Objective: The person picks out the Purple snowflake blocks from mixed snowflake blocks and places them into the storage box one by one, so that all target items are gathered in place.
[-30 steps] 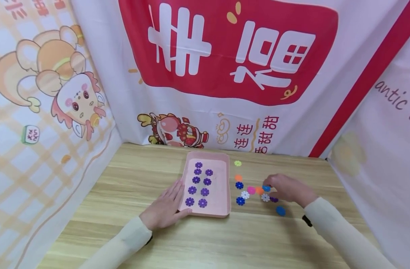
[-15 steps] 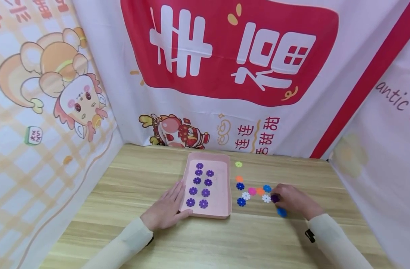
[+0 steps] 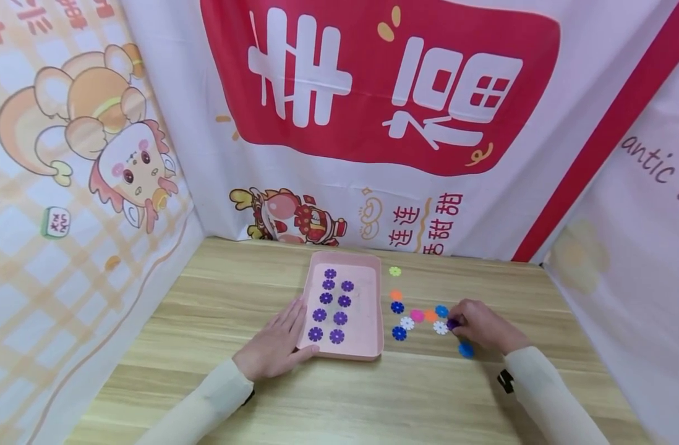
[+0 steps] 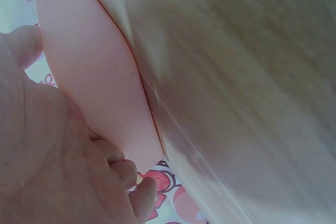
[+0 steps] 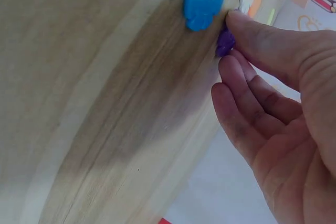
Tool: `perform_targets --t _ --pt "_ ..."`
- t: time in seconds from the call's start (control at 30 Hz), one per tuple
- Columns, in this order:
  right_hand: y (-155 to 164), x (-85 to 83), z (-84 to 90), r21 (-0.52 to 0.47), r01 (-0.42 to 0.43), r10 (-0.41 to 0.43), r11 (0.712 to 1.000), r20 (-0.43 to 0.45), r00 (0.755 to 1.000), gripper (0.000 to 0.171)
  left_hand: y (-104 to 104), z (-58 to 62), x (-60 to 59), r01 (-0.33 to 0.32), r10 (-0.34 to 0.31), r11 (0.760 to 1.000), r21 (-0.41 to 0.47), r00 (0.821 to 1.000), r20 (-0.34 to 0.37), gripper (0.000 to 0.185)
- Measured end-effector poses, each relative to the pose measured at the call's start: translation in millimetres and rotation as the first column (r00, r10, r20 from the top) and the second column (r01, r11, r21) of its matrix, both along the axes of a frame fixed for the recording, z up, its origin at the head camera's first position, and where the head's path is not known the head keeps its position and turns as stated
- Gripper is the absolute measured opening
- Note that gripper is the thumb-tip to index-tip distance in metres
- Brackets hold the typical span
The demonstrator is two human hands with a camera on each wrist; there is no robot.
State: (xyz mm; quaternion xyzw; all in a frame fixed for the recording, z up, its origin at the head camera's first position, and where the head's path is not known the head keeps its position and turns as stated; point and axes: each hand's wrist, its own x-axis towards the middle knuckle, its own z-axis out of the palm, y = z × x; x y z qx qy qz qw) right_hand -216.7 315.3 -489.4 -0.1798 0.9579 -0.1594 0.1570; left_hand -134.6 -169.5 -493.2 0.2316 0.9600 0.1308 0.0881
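The right hand (image 3: 481, 327) pinches a purple disc (image 3: 453, 324) at its fingertips, on the table well right of the tray (image 3: 367, 337), so that disc lies nearer this hand than the left hand (image 3: 273, 346), which rests flat and open against the tray's left rim.

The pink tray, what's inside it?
The pink tray holds eight purple flower pieces in two rows; nothing else shows on its floor. What lies under the tray is covered.
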Motion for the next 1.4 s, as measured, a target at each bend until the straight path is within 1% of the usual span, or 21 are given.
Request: perform_targets --t 0.17,0.3,0.47,0.6,0.7,0.8,1.0,1.23,1.4 --pt "4.3 -7.1 0.0 -0.053 0.040 -0.037 0.998 0.050 0.998 0.022 -0.3 0.5 -0.2 -0.001 0.001 1.000 0.006 1.000 -0.002 0.096" --pt "6.8 -10.2 1.6 -0.076 0.046 -0.040 0.996 0.067 0.997 0.017 0.2 0.7 0.3 -0.003 0.003 1.000 0.013 1.000 0.008 0.096" --pt "5.4 -14.7 10.1 -0.078 0.008 -0.002 0.997 0.075 0.997 0.018 0.3 0.2 0.9 -0.009 0.008 1.000 0.014 1.000 0.019 0.096" --pt "3.4 -19.3 20.2 -0.071 -0.046 0.052 0.996 0.087 0.995 0.014 0.1 0.3 0.6 -0.010 0.010 1.000 0.014 1.000 0.017 0.096" --pt "1.1 -23.8 27.5 -0.049 -0.082 0.086 0.995 0.095 0.992 0.013 -0.4 0.7 1.0 -0.008 0.008 1.000 0.018 1.000 0.014 0.096" --pt "-4.0 -29.5 34.7 -0.021 -0.110 0.112 0.994 0.096 0.989 0.016 -1.0 0.6 1.8 -0.005 0.005 1.000 0.019 1.000 0.009 0.096" --pt "-25.3 -40.5 53.1 -0.002 -0.196 0.196 0.981 0.051 0.979 0.015 -1.6 -0.6 3.3 -0.002 0.002 1.000 0.022 1.000 -0.004 0.095" --pt "-59.8 -54.1 72.1 0.032 -0.206 0.205 0.978 0.043 0.978 0.015 -2.4 -1.7 3.2 0.000 0.001 1.000 0.019 1.000 -0.012 0.095" --pt "-85.7 -63.7 80.6 -0.003 -0.231 0.230 0.973 -0.044 0.972 0.012 -3.5 0.0 2.1 -0.003 0.003 1.000 0.020 1.000 -0.004 0.095"
